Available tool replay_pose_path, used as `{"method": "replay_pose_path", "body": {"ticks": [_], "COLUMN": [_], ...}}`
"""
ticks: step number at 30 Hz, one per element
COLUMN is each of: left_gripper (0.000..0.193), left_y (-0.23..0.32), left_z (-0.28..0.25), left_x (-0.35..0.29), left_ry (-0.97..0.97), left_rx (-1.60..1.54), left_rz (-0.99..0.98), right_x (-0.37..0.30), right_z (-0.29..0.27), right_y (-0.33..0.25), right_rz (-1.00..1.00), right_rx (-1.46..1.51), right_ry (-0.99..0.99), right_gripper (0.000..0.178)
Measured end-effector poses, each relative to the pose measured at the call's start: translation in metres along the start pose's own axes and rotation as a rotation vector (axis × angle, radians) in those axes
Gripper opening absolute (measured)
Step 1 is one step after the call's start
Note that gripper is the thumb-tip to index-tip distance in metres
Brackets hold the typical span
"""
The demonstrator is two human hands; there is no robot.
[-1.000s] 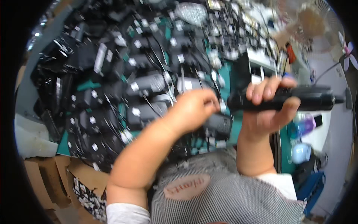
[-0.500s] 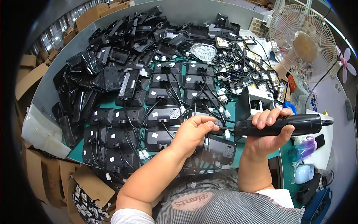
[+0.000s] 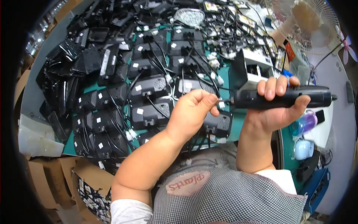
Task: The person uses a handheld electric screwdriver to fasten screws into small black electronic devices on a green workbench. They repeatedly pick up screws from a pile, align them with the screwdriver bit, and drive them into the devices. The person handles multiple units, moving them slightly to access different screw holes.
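Observation:
My right hand (image 3: 267,118) is wrapped around a black electric screwdriver (image 3: 244,99), held level with its bit (image 3: 225,100) pointing left. At the bit's tip, my left hand (image 3: 190,114) has its thumb and index finger pinched together. Whatever small thing may be between those fingers is too small to make out. Below and beyond the hands, black plastic housings (image 3: 152,113) with black cables and white plugs lie in rows on a green mat (image 3: 235,128). A metal-looking dish of small shiny parts (image 3: 190,17) sits farther back.
Black wrapped parts (image 3: 71,65) are heaped at the left. A white-and-black box (image 3: 259,75) stands just beyond the screwdriver. At the right are a fan (image 3: 307,18), a purple-and-teal bottle (image 3: 308,120) and a light blue object (image 3: 304,149). A cardboard box (image 3: 95,175) sits lower left.
The view has tilted, so the bench sits higher in the picture. Both hands and the screwdriver have shifted up in it, with the left fingers still pinched at the bit's tip.

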State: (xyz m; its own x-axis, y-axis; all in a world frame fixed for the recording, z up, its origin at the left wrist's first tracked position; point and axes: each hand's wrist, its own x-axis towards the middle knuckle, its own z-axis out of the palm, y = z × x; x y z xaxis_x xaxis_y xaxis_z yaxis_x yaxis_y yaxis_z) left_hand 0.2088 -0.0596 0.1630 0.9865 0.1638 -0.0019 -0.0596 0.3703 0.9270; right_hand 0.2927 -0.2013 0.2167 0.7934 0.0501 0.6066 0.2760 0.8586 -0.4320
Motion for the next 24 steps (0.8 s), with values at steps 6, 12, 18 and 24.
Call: {"method": "replay_pose_path", "body": {"ticks": [6, 12, 18, 24], "left_gripper": [0.030, 0.027, 0.034, 0.043], "left_y": [0.004, 0.000, -0.003, -0.023], "left_z": [-0.003, -0.007, -0.031, -0.025], "left_x": [-0.001, 0.015, 0.050, 0.079], "left_ry": [-0.088, -0.158, -0.027, -0.230], "left_rx": [-0.072, 0.303, 1.231, 1.495], "left_rz": [-0.145, 0.030, 0.149, 0.212], "right_x": [0.002, 0.008, 0.004, -0.003], "right_z": [-0.005, -0.012, -0.039, -0.048], "right_y": [-0.002, -0.004, 0.004, 0.012], "right_rz": [0.055, 0.118, 0.012, 0.046], "right_rx": [0.070, 0.047, -0.189, -0.271], "right_ry": [-0.007, 0.059, 0.003, -0.053], "right_gripper": [0.044, 0.044, 0.040, 0.039]}}
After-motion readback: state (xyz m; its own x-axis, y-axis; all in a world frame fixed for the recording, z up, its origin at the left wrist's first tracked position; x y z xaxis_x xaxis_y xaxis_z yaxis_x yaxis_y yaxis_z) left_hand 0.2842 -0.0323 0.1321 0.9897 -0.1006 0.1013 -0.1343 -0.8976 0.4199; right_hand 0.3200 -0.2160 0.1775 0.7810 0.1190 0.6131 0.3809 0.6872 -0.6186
